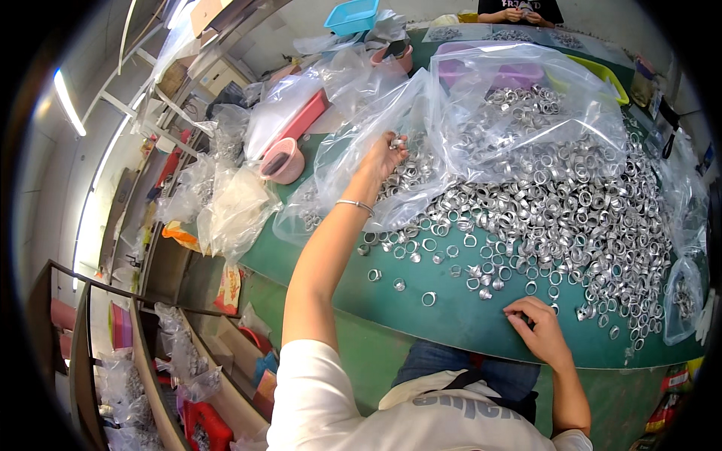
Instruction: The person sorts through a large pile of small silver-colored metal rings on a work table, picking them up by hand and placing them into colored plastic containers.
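Silver-coloured metal rings (pixel 526 214) lie in a wide heap over the green table (pixel 361 301), with several loose ones nearer its front edge. My left arm reaches far forward across the table. My left hand (pixel 385 154) is closed, with a small silver ring (pixel 397 143) at its fingertips, above a clear plastic bag (pixel 342 169) that has more rings in it. By the front edge my right hand (pixel 540 329) rests on the tabletop with its fingers curled in. Whatever those fingers may hold is hidden; one loose ring lies just beyond them.
A larger clear bag (pixel 481 113) covers part of the heap, before a purple tray (pixel 519 75) and a yellow-green tray (pixel 602 71). A pink cup (pixel 283 167) stands at the table's left side. Wooden compartments (pixel 143 361) stand lower left. Another person's hands (pixel 519 15) work at the far end.
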